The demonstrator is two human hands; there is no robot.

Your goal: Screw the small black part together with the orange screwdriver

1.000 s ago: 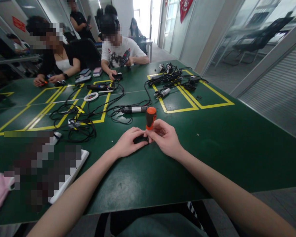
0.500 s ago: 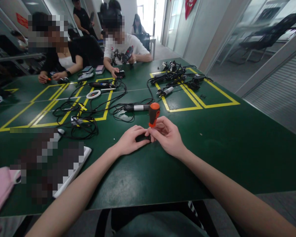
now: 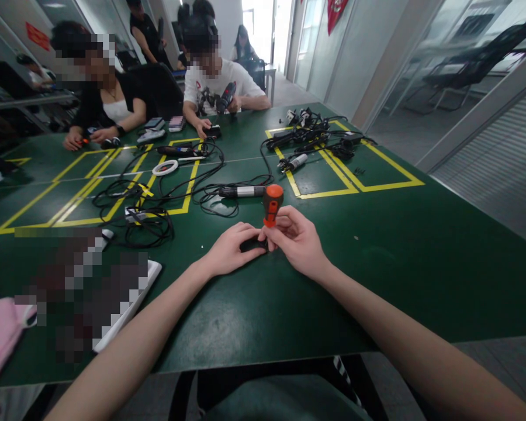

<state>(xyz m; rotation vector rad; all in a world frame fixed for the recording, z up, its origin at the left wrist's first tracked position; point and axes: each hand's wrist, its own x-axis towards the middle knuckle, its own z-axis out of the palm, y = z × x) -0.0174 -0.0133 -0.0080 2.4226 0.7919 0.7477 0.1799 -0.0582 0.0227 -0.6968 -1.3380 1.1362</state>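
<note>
An orange and black screwdriver (image 3: 272, 204) stands upright, handle on top, in front of me. The fingers of my right hand (image 3: 300, 241) are closed around its lower part, where the shaft is hidden by the fingertips. My left hand (image 3: 232, 248) is wrapped over a small flat black object (image 3: 253, 244) on the green table (image 3: 228, 327). Its kind I cannot make out. The screwdriver's lower end comes down by the right end of that black object, and both hands' fingertips meet there.
A black and silver cylindrical tool (image 3: 243, 192) with a coiled cord lies just beyond my hands. More cables (image 3: 151, 228) sit to the left, and a heap of cords and plugs (image 3: 307, 131) at the far right. Two blurred-out, white-edged items (image 3: 129, 307) lie left. Co-workers (image 3: 221, 88) sit opposite.
The screwdriver's handle has turned about its own axis, so a different side with more orange faces me. Both hands stay in nearly the same place.
</note>
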